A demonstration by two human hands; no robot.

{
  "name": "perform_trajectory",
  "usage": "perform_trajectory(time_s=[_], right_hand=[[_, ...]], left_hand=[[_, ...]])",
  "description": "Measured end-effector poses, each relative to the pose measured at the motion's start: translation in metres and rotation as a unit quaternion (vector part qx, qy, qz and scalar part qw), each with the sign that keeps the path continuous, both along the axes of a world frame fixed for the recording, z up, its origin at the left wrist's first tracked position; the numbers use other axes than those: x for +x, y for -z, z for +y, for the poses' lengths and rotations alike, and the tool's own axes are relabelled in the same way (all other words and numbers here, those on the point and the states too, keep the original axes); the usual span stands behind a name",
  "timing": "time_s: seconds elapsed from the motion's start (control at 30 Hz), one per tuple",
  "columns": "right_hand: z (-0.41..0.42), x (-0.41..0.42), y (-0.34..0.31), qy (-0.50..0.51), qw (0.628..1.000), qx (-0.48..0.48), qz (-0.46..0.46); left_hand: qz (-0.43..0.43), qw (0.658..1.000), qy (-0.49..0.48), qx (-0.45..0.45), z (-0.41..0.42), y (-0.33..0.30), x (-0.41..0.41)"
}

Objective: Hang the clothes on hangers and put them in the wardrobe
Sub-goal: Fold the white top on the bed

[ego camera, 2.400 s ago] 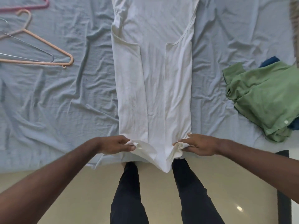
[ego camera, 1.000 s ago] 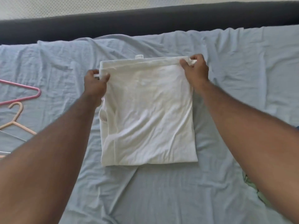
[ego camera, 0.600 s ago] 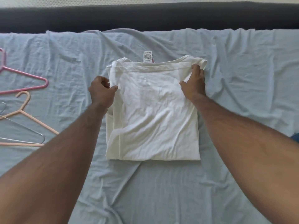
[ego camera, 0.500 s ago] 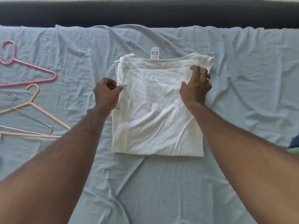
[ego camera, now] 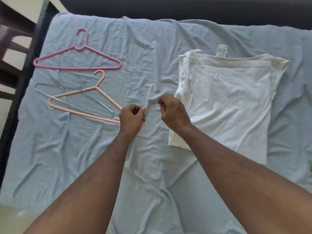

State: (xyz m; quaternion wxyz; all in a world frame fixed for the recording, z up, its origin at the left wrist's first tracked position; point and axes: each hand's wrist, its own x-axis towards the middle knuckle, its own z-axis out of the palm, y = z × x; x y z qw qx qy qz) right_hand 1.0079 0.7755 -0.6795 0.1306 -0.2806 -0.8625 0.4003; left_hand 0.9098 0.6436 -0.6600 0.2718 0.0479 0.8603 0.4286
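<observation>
Hovering over the sheet (ego camera: 84, 157), left hand (ego camera: 131, 118) and right hand (ego camera: 172, 114) curl fingers, holding nothing.

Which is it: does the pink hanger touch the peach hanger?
Apart. The head view shows blue sheet between the pink hanger and the hook of the peach hanger.
</observation>
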Motion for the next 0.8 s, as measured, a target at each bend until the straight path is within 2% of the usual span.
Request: perform_trajectory(time_s=[0.1, 0.2, 0.3, 0.43, 0.63, 0.8], right_hand=[[-0.044, -0.036, 0.008, -0.046, 0.995, -0.072, -0.045], [-0.084, -0.073, 0.021, -0.085, 0.978, -0.127, -0.140], [-0.104, -0.090, 0.043, -0.025, 0.972, -0.153, -0.174], [-0.102, -0.092, 0.068, 0.029, 0.975, -0.156, -0.153], [-0.098, -0.078, 0.081, 0.013, 0.960, -0.273, -0.059], [-0.096, -0.075, 0.095, 0.001, 0.959, -0.284, -0.018]], left_hand=[[0.010, 0.999, -0.042, -0.007, -0.051, -0.007, -0.031], [0.016, 0.996, -0.084, -0.016, -0.102, -0.012, -0.055], [0.011, 0.995, -0.097, -0.028, -0.141, -0.011, -0.063], [-0.013, 0.995, -0.095, -0.009, -0.175, -0.006, -0.054], [-0.009, 0.992, -0.127, 0.011, -0.204, 0.012, -0.035], [0.002, 0.987, -0.159, 0.026, -0.197, 0.042, -0.023]])
